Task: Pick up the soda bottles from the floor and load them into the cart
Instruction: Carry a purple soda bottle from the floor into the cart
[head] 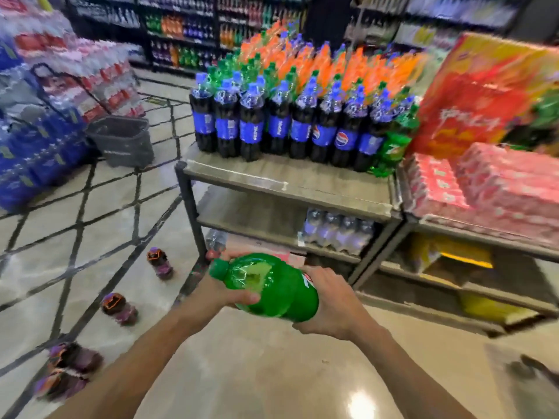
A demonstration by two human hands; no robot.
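Green soda bottle (272, 287), sideways, cap toward 10 o'clock: I logged left hand (223, 293) and right hand (332, 300), fingers curled round it. Risk judged: toppling rows on cart (272, 179) at 12 o'clock

single head-worn view, facing forward and down, hands close below
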